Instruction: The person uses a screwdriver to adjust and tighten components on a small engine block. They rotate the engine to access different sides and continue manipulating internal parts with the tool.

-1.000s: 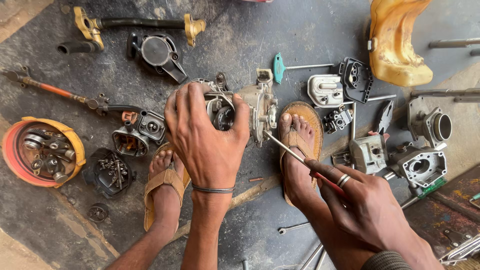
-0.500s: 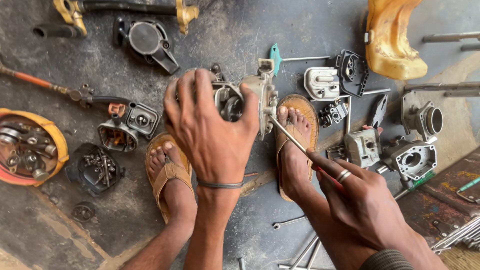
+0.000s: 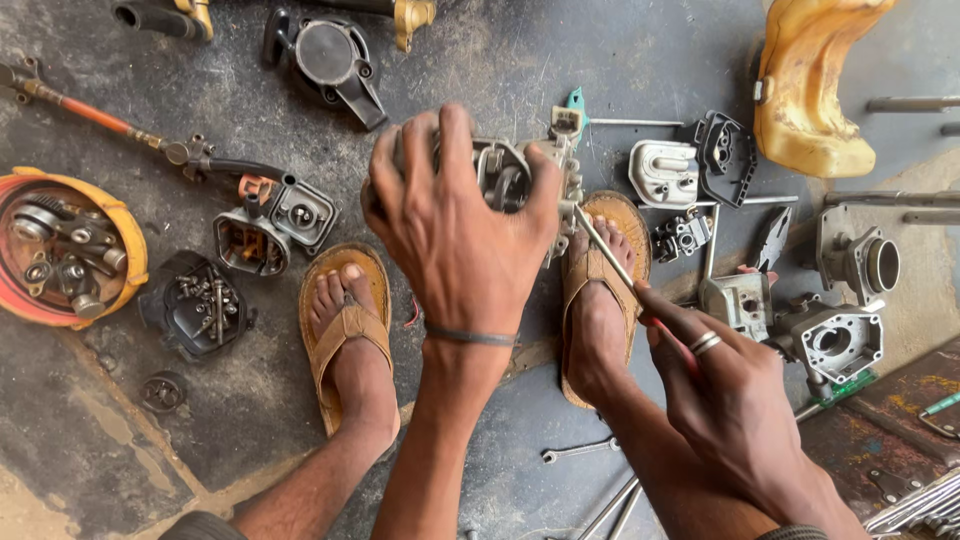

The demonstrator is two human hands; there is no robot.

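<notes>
- I'm squatting on a dark, oily concrete floor (image 3: 520, 60) with engine parts spread all round my sandalled feet.
- My left hand (image 3: 455, 225) is clamped down over the small metal engine block (image 3: 505, 175), fingers spread across its top and thumb hooked round the right side; the block sits on the floor between my feet, just ahead of my toes.
- My right hand (image 3: 725, 385) is closed round the red handle of a screwdriver (image 3: 610, 255), and the thin shaft runs up and left across my right foot (image 3: 600, 300) to the block's right edge.
- Compared with a moment back, my left hand has slid further over the block and covers more of it, and the screwdriver tip has stayed at the same side of the block, so the grip looks firmer and the tool is still seated at its spot.
- I cannot tell what the tip bears on: my thumb and the casting hide it.
- My view has drifted, so the parts sit higher and more to the right than before; nothing on the floor seems to have moved.
- Nearby lie an orange bowl (image 3: 130, 250) of bits on my left, a yellow tank (image 3: 810, 100) at upper right, a grey housing (image 3: 835, 340) just beside my right hand, and a small spanner (image 3: 580, 452) below.
</notes>
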